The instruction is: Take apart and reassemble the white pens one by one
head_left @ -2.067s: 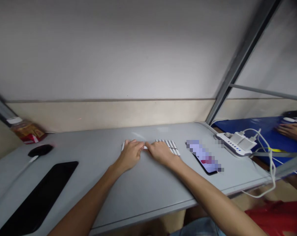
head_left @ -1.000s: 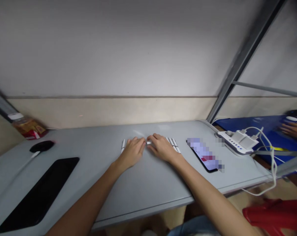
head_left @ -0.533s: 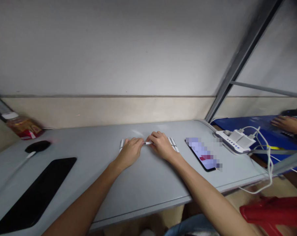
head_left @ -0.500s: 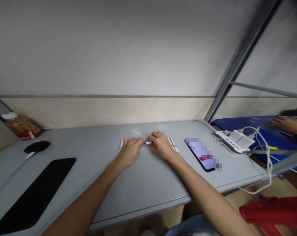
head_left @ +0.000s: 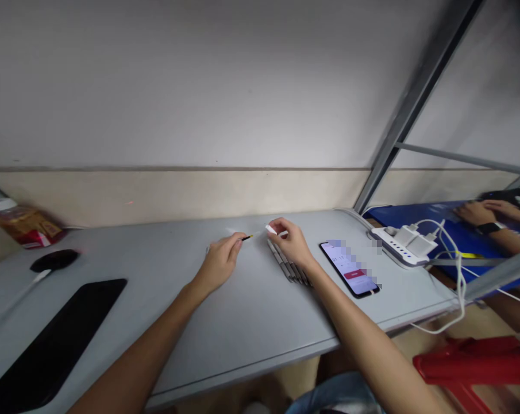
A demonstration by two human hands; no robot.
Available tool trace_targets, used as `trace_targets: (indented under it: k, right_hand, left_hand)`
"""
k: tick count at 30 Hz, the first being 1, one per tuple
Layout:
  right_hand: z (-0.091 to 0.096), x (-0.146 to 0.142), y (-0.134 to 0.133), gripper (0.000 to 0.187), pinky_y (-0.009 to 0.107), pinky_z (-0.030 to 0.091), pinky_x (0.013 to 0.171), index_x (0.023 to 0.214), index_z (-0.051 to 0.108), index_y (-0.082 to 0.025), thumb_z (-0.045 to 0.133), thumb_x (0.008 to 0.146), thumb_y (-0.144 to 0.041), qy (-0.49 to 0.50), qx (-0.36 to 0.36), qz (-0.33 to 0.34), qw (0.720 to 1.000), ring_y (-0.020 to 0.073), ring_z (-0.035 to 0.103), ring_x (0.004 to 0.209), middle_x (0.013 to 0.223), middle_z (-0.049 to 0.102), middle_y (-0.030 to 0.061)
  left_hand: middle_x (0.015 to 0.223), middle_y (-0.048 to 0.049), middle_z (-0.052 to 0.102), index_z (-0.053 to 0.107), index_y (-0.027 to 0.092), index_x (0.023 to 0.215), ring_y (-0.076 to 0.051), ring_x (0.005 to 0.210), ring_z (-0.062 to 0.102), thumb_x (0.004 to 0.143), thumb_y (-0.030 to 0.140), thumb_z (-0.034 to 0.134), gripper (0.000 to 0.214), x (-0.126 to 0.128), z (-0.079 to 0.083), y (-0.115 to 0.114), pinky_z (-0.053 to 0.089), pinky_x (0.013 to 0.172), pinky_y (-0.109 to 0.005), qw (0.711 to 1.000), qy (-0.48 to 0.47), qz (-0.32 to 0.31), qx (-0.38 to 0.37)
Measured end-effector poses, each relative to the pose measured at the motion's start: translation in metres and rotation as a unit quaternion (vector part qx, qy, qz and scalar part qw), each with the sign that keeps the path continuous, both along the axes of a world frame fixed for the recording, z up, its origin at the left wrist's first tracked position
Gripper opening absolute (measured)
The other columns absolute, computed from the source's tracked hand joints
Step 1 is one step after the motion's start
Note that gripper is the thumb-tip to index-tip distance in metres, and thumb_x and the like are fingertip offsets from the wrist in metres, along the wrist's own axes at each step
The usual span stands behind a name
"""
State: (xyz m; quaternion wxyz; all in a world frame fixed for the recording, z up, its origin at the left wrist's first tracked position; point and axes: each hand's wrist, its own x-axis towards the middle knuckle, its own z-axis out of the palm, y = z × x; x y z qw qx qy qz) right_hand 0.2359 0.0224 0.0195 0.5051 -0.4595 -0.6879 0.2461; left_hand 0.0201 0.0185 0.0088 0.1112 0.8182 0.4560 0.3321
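My left hand (head_left: 219, 259) is closed in a pinch around a thin pen (head_left: 246, 237), whose dark end with a yellowish spot pokes out to the right; the rest is hidden in the palm. My right hand (head_left: 289, 240) pinches a small white pen cap (head_left: 270, 229) between thumb and fingertips, a short gap away from that end. Under the right hand, several grey pens (head_left: 282, 265) lie side by side on the grey desk (head_left: 242, 322), partly covered by the palm and wrist.
A lit phone (head_left: 350, 270) and a white power strip (head_left: 400, 247) with chargers are to the right. On the left are a black mat (head_left: 61, 339), a black mouse-like object (head_left: 54, 260) and a bottle (head_left: 27, 224). Another person's hands (head_left: 479, 214) rest over a blue surface.
My hands have drawn apart, opening a gap between the pen's end and the white cap. My right hand has lifted slightly, uncovering more of the pens. The other person's second hand has appeared.
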Motion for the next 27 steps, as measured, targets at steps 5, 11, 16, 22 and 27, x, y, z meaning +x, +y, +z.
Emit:
trace_targets:
  k: [5,11,16,22,27]
  right_hand:
    - [-0.001,-0.006,0.002,0.031,0.026,0.043,0.061,0.108,0.056,-0.017,0.04,0.091,-0.038,0.162,-0.114,0.06,0.978,0.0136,0.056,0.067,0.08,0.061,0.0023]
    - [-0.005,0.0,-0.001,0.026,0.028,0.041,0.081,0.102,0.065,-0.018,0.042,0.092,-0.025,-0.126,0.05,-0.02,0.991,0.0168,0.058,0.088,0.097,0.066,0.0063]
    - [-0.006,0.0,-0.005,0.026,0.027,0.04,0.077,0.107,0.064,-0.019,0.043,0.093,-0.02,-0.282,0.079,0.016,0.956,0.0169,0.057,0.085,0.091,0.064,0.0062]
    - [-0.008,-0.005,-0.005,0.027,0.028,0.039,0.08,0.111,0.063,-0.02,0.044,0.093,-0.019,-0.353,0.098,0.032,0.93,0.0184,0.057,0.087,0.091,0.064,0.0067]
    - [-0.009,-0.017,-0.011,0.026,0.029,0.038,0.08,0.113,0.061,-0.019,0.045,0.093,-0.018,-0.392,0.106,0.046,0.913,0.0192,0.058,0.088,0.096,0.066,0.0074]
  left_hand:
    - [0.101,-0.0027,0.069,0.057,0.023,0.113,-0.018,0.089,0.063,0.097,0.036,0.032,0.033,0.001,0.0,0.0,0.045,0.08,-0.029,1.0,-0.015,0.001,-0.006]
    - [0.101,-0.0025,0.069,0.058,0.024,0.111,-0.019,0.094,0.063,0.098,0.034,0.031,0.032,0.001,0.0,-0.002,0.043,0.083,-0.031,0.999,0.032,0.009,-0.007]
    - [0.103,-0.0022,0.069,0.056,0.025,0.111,-0.019,0.094,0.063,0.099,0.033,0.03,0.03,-0.001,-0.003,-0.002,0.04,0.083,-0.032,0.997,0.077,0.003,0.012]
    - [0.102,-0.0024,0.069,0.056,0.026,0.109,-0.02,0.095,0.062,0.099,0.032,0.028,0.03,0.002,-0.004,-0.006,0.036,0.083,-0.035,0.992,0.124,-0.002,0.031]
    - [0.101,-0.0044,0.066,0.054,0.022,0.104,-0.021,0.099,0.059,0.1,0.031,0.026,0.029,0.006,-0.007,-0.009,0.035,0.083,-0.037,0.991,0.134,-0.01,0.023]
